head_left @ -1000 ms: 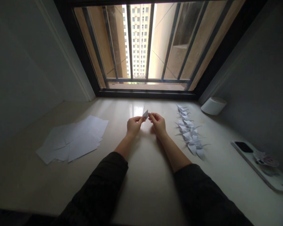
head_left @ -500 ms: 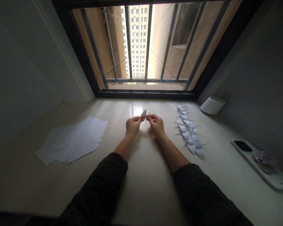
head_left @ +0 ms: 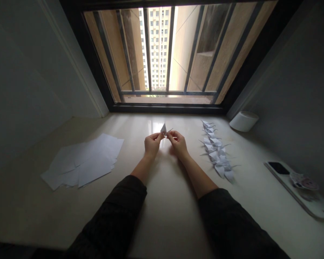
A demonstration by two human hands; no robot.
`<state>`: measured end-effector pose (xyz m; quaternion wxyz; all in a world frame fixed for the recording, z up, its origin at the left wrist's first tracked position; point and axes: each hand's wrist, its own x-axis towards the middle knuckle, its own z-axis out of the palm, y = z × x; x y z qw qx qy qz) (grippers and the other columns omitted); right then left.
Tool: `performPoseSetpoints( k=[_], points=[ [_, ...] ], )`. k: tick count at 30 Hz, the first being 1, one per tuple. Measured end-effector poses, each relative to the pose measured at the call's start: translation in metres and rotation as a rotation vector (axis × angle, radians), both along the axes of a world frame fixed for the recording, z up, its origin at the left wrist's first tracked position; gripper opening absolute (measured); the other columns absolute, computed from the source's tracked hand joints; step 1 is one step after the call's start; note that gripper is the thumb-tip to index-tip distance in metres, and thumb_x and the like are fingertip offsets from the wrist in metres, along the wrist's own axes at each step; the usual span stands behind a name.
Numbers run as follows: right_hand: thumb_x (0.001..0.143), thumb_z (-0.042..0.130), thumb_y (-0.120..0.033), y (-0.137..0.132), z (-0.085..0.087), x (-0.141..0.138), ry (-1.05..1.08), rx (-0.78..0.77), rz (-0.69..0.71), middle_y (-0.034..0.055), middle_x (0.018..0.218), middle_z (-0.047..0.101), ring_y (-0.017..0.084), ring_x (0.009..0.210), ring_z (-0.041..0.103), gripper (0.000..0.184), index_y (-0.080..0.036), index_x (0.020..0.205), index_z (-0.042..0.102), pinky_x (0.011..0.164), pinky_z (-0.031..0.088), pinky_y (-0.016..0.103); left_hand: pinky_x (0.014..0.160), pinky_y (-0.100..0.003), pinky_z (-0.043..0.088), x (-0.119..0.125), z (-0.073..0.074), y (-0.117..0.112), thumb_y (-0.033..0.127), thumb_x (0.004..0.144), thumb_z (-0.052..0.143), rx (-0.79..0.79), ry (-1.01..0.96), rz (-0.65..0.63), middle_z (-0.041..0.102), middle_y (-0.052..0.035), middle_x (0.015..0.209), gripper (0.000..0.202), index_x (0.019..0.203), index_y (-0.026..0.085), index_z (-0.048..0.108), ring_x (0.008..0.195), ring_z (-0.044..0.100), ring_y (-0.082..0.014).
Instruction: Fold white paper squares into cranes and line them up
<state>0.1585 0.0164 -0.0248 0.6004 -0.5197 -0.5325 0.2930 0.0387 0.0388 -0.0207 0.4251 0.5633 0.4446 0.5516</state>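
A glossy cream desk [head_left: 167, 223], loose white paper sheets [head_left: 82, 160] at left, a line of folded paper cranes [head_left: 216, 151] at right, a white cylinder [head_left: 243, 121] near the back corner, a flat white tray [head_left: 299, 194] with a dark phone [head_left: 278, 168] at the right edge

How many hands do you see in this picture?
2: the left hand and the right hand, side by side at the centre, both holding a small folded paper. No others show.

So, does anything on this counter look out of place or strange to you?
Only the loose white paper sheets stand out a little: they lie overlapping and fanned on the left, not squared into a neat stack.
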Motion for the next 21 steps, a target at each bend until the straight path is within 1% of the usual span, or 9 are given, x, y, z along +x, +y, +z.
performPoseSetpoints(
  k=[12,16,21],
  points=[
    [0.081,0.049,-0.044,-0.0002,-0.0019,-0.0053,-0.054,0.008,-0.001,0.0020,0.070,0.062,0.018,0.070,0.057,0.026,-0.021,0.071,0.057,0.066,0.041,0.030,0.071,-0.027,0.047,0.0010,0.0002,-0.0044,0.051,0.072,0.061,0.026,0.017,0.059,0.072,-0.0063,0.079,0.038,0.081,0.016,0.072,0.079,0.065,-0.0186],
    [0.080,0.048,-0.045,0.0007,-0.0029,-0.0038,-0.049,0.012,-0.053,0.0026,0.073,0.062,0.018,0.071,0.057,0.026,-0.021,0.074,0.057,0.065,0.041,0.030,0.071,-0.026,0.046,0.0011,0.0019,-0.0042,0.051,0.072,0.061,0.023,0.064,0.013,0.072,-0.0063,0.080,0.037,0.081,0.016,0.073,0.079,0.065,-0.0184],
    [0.081,0.048,-0.043,0.0017,-0.0037,-0.0011,-0.066,0.031,-0.098,0.0028,0.077,0.062,0.018,0.072,0.057,0.023,-0.021,0.078,0.056,0.067,0.041,0.029,0.064,-0.025,0.045,-0.0008,0.0021,-0.0028,0.050,0.070,0.065,0.022,0.148,-0.017,0.072,-0.0063,0.080,0.035,0.080,0.018,0.073,0.078,0.064,-0.0191]
  ],
)
